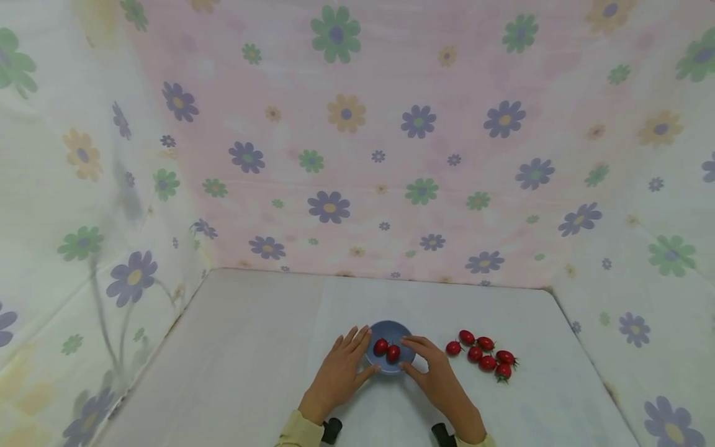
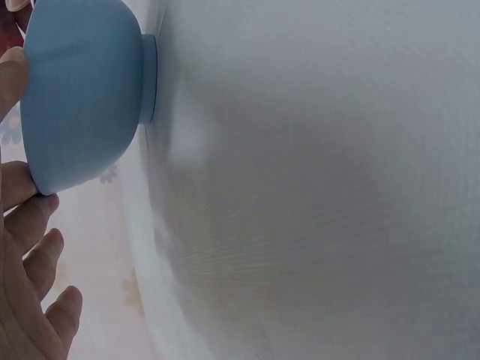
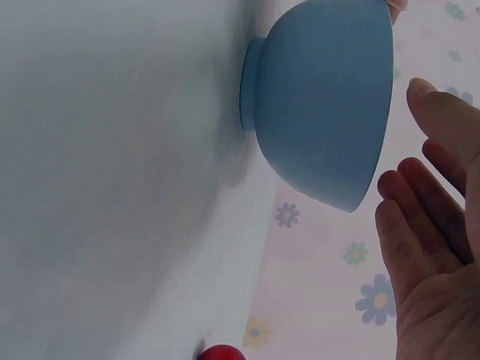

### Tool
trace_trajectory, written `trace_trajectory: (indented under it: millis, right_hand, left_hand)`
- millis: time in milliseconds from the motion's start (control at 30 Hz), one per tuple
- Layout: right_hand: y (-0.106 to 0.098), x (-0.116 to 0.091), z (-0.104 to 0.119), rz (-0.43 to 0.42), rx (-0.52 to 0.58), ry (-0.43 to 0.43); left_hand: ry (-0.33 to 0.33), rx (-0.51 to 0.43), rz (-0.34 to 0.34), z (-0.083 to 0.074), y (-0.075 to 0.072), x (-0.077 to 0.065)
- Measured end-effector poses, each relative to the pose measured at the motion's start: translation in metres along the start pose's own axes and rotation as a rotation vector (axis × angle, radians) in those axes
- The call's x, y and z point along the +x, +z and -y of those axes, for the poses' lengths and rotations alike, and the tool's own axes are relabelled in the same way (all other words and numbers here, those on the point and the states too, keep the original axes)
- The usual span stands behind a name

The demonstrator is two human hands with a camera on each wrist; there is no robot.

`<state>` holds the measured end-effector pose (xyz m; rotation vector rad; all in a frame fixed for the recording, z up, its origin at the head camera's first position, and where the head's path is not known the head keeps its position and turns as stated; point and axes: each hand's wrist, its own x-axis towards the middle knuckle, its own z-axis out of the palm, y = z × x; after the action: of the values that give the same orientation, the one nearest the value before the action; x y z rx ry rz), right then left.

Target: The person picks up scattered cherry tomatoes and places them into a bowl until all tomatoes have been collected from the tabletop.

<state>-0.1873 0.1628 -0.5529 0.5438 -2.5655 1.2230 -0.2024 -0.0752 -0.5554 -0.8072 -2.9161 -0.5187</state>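
Observation:
A small blue bowl [image 1: 390, 369] stands upright on the white table, with two red cherry tomatoes [image 1: 393, 354] inside. My left hand [image 1: 339, 377] is at the bowl's left side. In the left wrist view its thumb [image 2: 10, 79] and forefinger touch the bowl near the rim, holding it between them, while the other fingers [image 2: 43, 255] spread below. My right hand [image 1: 438, 377] hovers around the right side with thumb and fingers apart. The right wrist view shows a gap between those fingertips [image 3: 390, 182] and the bowl wall, and nothing in that hand.
Several more cherry tomatoes [image 1: 487, 362], some with green stems, lie in a loose group on the table [image 1: 251, 372] right of the bowl. One tomato [image 3: 223, 352] shows at the bottom of the right wrist view. Flower-patterned cloth [image 1: 346, 155] walls the table's back and sides.

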Motion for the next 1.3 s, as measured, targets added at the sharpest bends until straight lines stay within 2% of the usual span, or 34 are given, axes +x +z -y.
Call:
trace_trajectory:
  millis: [433,667,933,1300]
  right_hand:
    - [0.002,-0.01,-0.004,-0.158,0.064,-0.014]
    - [0.0,-0.021,0.0,-0.216,0.095,0.134]
    - [-0.001,-0.037,-0.006,-0.272,0.061,0.298]
    - [-0.014,-0.052,-0.017,-0.268,-0.019,0.407]
  left_hand:
    - [-0.004,-0.011,-0.001,0.001,0.001,0.001]
    - [-0.007,-0.023,0.003,0.001,0.001,0.0]
    - [-0.013,-0.031,0.022,0.002,0.002,-0.001]
    - [-0.005,-0.035,0.011,0.002,0.002,0.0]
